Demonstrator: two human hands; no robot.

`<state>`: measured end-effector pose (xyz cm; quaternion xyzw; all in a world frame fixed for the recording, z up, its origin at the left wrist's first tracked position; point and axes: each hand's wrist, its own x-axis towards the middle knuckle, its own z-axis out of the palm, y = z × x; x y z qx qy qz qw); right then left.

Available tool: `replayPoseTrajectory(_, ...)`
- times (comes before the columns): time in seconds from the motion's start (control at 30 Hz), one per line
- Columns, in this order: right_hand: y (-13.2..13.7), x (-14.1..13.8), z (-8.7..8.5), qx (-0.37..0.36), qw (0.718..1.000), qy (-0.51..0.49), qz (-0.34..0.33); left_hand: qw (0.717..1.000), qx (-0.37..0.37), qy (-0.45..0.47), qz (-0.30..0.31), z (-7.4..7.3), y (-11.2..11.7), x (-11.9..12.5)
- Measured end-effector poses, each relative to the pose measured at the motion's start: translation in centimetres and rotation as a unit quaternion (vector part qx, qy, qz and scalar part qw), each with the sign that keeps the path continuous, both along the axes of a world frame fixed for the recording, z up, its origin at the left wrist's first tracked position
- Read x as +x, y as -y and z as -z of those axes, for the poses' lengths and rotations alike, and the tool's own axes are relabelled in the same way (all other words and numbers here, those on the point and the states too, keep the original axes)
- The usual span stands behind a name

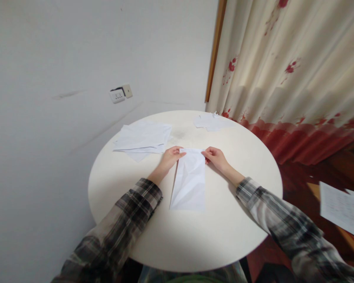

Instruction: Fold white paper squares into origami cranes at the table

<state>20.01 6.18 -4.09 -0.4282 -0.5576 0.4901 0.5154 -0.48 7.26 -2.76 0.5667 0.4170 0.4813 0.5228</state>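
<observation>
A folded sheet of white paper (190, 181) lies lengthwise before me, with creases across its surface and its near end on the table. My left hand (172, 158) pinches its far left corner, thumb on top. At the far right corner, my right hand (216, 157) grips the paper between thumb and fingers. The far edge between the two hands looks slightly raised or folded over. Beyond my left hand sits a loose pile of white sheets (143, 135).
The round white table (230, 220) stands against a wall with a socket (117, 96). Torn paper pieces (211, 122) lie at its far edge. A floral curtain (283, 78) hangs at the right. Printed sheets (339, 204) rest on a wooden surface, lower right.
</observation>
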Motion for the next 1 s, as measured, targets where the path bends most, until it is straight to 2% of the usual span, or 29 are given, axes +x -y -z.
replayPoseTrajectory(0.53, -0.07, 0.03, 0.15, 0.010, 1.000, 0.012, 0.005, 0.999, -0.015, -0.016, -0.033, 0.08, -0.14, -0.11)
replayPoseTrajectory(1.0, -0.06, -0.04, 0.07, 0.015, 1.000, 0.019, 0.008, 0.998, -0.052, 0.038, -0.025, 0.11, -0.35, -0.17)
